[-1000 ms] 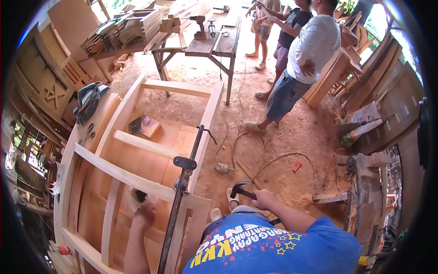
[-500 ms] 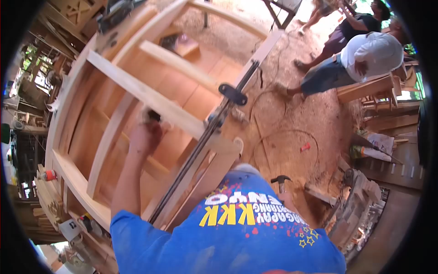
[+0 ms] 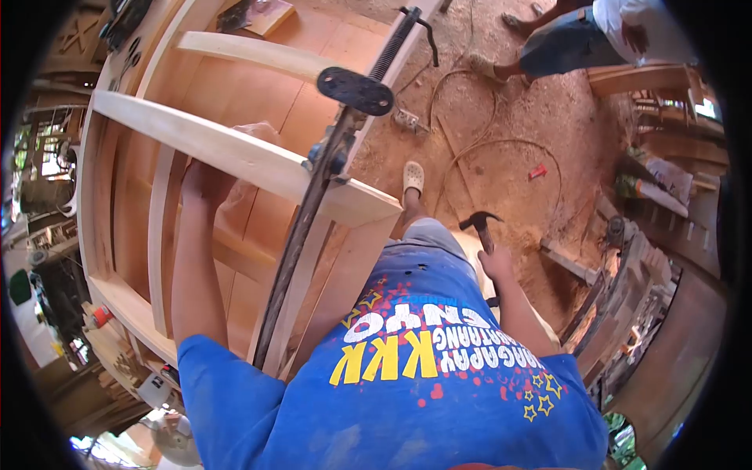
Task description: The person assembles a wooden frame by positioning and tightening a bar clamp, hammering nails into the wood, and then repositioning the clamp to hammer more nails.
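Head view: the right hand [image 3: 495,262] is closed around the handle of a claw hammer [image 3: 481,224], whose dark head points away from the person's blue shirt [image 3: 439,368]. The hammer is held above the dusty floor [image 3: 513,200], to the right of a large wooden frame [image 3: 88,211] and apart from it. The left hand [image 3: 210,182] reaches into the frame, beside a pale rail [image 3: 204,146] that partly covers it. Crumpled clear plastic [image 3: 239,194] lies right by this hand (the fingers are hidden, so I cannot tell how wide they are or whether they grip it), and more of the plastic shows beyond the rail.

A long metal clamp [image 3: 290,262] runs slantwise across the rail near its right end, with an oval dark plate [image 3: 355,90], a threaded rod [image 3: 392,48] and a bent handle [image 3: 428,37] towards its far end. A shorter slat [image 3: 251,55] spans the frame farther off, and beyond it sits a small wooden block [image 3: 270,17]. Scissors [image 3: 128,64] rest at the far left.

On the floor, a cord [image 3: 497,141] curls around near a small red object [image 3: 537,171]. At the upper right stands another person in denim shorts [image 3: 565,45], well apart from the hammer.
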The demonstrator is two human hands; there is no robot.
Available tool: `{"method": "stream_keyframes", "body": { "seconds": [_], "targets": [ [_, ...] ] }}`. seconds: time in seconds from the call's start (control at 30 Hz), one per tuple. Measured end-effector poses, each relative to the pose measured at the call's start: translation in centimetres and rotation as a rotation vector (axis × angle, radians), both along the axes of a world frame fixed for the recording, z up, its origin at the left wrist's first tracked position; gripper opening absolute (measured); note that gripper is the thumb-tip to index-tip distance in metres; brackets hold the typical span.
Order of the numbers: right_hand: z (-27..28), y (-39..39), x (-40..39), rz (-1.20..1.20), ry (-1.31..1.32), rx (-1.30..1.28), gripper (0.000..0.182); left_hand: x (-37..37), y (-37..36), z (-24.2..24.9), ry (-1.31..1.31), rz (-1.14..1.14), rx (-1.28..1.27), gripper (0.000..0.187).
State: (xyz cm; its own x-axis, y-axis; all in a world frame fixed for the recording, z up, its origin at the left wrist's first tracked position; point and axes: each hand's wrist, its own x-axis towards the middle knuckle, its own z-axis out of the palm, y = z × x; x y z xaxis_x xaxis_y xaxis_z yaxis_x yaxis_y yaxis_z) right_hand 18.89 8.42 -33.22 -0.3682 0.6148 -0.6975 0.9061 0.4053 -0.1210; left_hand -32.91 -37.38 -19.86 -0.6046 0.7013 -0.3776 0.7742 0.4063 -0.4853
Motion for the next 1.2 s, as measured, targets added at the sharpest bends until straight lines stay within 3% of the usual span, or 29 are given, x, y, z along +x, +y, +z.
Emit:
{"method": "stream_keyframes", "body": {
  "seconds": [0.03,0.1,0.2,0.33,0.4,0.47,0.53,0.6,0.63,0.7,0.87,1.0,1.2],
  "targets": [
    [-0.1,-0.1,-1.0,0.006,-0.009,-0.015,0.038,-0.6,-0.3,-0.4,0.120,-0.258,-0.167,0.042],
    [-0.3,0.1,-2.5,0.004,-0.017,-0.053,0.037,-0.4,-1.7,-1.0,-0.099,0.079,0.199,0.042],
    [-1.3,0.3,-3.3,-0.017,-0.009,-0.095,0.035,-0.2,-5.1,-2.4,-0.256,0.277,0.367,0.044],
    [-3.3,0.8,-2.6,-0.104,-0.032,-0.129,0.037,-0.2,-8.7,-3.5,-0.224,0.170,0.237,0.043],
    [-5.5,1.4,-1.3,-0.203,-0.066,-0.179,0.038,-0.2,-9.1,-3.0,-0.275,0.254,0.272,0.044],
    [-6.6,2.0,-0.2,-0.235,-0.057,-0.170,0.038,-0.3,-10.0,-3.4,-0.470,0.510,0.476,0.045],
    [-7.2,2.8,0.3,-0.247,-0.064,-0.171,0.038,-1.1,-13.4,-5.6,-0.732,0.811,0.844,0.046],
    [-6.0,3.4,-0.8,-0.274,-0.067,-0.183,0.038,-0.9,-13.1,-4.3,-0.711,0.894,0.818,0.044],
    [-6.4,3.6,-0.8,-0.277,-0.057,-0.173,0.037,0.4,-9.3,-0.9,-0.542,0.802,0.578,0.043],
    [-7.5,3.9,-0.9,-0.289,-0.010,-0.166,0.034,1.5,-7.1,1.3,-0.329,0.645,0.360,0.040],
    [-5.6,3.6,-4.3,-0.397,0.017,-0.217,0.035,2.0,-5.5,2.8,-0.236,0.539,0.430,0.036],
    [-6.6,2.5,-4.1,-0.313,0.085,-0.191,0.034,3.4,-0.6,6.6,-0.232,0.507,0.546,0.035],
    [-7.7,0.6,-0.7,-0.154,0.088,-0.101,0.032,2.6,-0.8,5.3,-0.217,0.351,0.579,0.034]
  ]
}}
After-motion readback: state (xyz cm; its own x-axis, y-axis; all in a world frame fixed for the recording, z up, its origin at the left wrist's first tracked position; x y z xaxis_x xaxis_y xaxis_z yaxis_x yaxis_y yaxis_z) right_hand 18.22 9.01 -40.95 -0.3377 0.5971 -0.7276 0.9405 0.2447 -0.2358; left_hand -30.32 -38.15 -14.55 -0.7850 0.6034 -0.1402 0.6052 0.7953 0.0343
